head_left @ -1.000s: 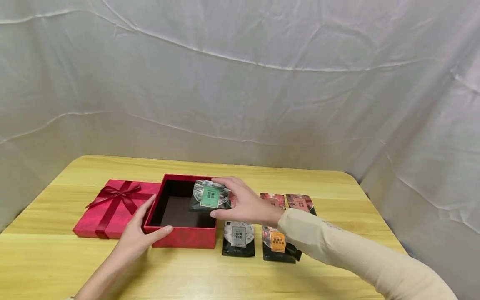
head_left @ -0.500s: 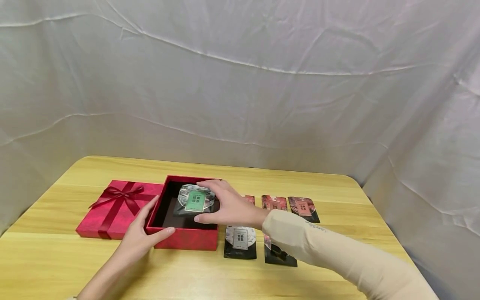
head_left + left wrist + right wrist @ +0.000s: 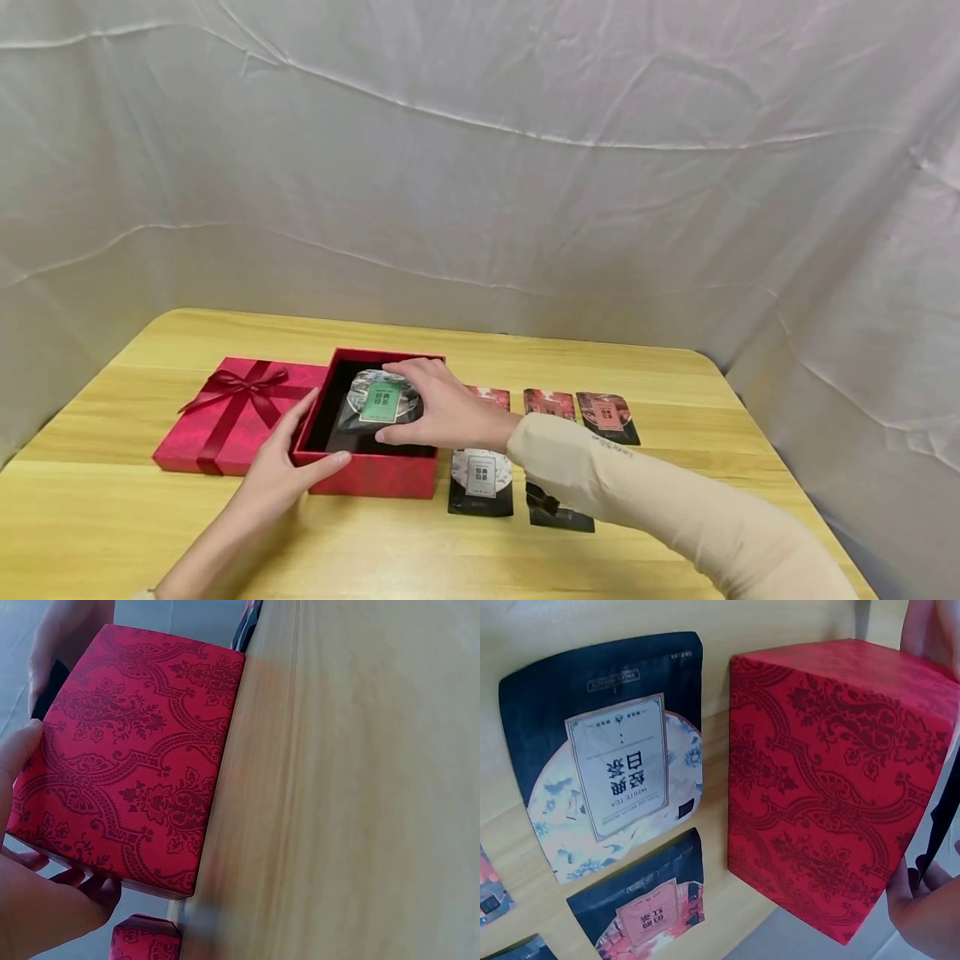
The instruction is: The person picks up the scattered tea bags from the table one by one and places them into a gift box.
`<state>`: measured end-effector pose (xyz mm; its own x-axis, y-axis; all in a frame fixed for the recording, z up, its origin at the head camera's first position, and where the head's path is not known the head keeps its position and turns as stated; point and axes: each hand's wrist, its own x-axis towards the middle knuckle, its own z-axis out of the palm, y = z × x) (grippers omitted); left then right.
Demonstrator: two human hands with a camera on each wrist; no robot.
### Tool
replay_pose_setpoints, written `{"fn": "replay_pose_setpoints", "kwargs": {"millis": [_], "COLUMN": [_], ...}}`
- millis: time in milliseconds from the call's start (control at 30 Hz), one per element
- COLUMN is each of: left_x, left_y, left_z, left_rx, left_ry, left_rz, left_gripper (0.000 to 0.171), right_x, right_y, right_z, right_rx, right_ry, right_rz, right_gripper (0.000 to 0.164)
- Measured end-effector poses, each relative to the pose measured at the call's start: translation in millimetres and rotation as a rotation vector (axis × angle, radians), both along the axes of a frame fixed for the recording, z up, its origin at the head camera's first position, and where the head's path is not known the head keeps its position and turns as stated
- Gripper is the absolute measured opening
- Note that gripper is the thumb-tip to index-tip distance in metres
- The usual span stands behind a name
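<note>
My right hand [image 3: 450,408] pinches a green-labelled tea pouch [image 3: 378,402] between thumb and fingers, its label facing up. The pouch hangs over the opening of a red patterned gift box [image 3: 371,477] with a dark inside. In the right wrist view only a dark edge of the pouch [image 3: 941,810] shows beyond the box rim. My left hand [image 3: 281,471] grips the box at its near left corner. Its thumb lies across the front wall and the fingers run along the left side. In the left wrist view, several fingertips [image 3: 109,892] curl against that side.
Left of the box lies its red lid [image 3: 232,417], tied with a dark red bow. To the right are a white-tea pouch [image 3: 482,479], a partly covered pouch [image 3: 562,521] under the sleeve, and red-labelled pouches [image 3: 609,417] behind. A pale cloth [image 3: 480,167] hangs beyond the table.
My right hand has carried the green-labelled pouch leftward, from the box's right side to over its middle, and slightly lower. My left hand has kept its grip on the box.
</note>
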<state>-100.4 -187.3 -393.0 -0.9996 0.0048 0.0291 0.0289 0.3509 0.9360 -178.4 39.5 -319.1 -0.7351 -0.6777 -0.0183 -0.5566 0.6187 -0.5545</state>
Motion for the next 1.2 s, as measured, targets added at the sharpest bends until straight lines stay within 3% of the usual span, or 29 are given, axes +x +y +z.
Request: {"fn": "replay_pose_setpoints", "kwargs": {"millis": [433, 900, 1200], "left_x": [-0.2, -0.3, 0.3], "left_y": [-1, -1, -1], "left_z": [1.9, 1.3, 0.6], "left_rx": [0.016, 0.014, 0.029], "left_ry": [-0.01, -0.004, -0.009], "left_rz": [-0.005, -0.01, -0.013], "left_gripper": [0.091, 0.091, 0.09], "right_x": [-7.1, -6.2, -8.1], "right_y": [-12, -22, -22], "right_z": [0.6, -4.0, -7.9], "right_rx": [0.061, 0.168, 0.188], "right_ry": [0.0, 0.074, 0.124], "right_rz": [-0.002, 0.04, 0.062], "right_gripper": [0.082, 0.092, 0.09]}}
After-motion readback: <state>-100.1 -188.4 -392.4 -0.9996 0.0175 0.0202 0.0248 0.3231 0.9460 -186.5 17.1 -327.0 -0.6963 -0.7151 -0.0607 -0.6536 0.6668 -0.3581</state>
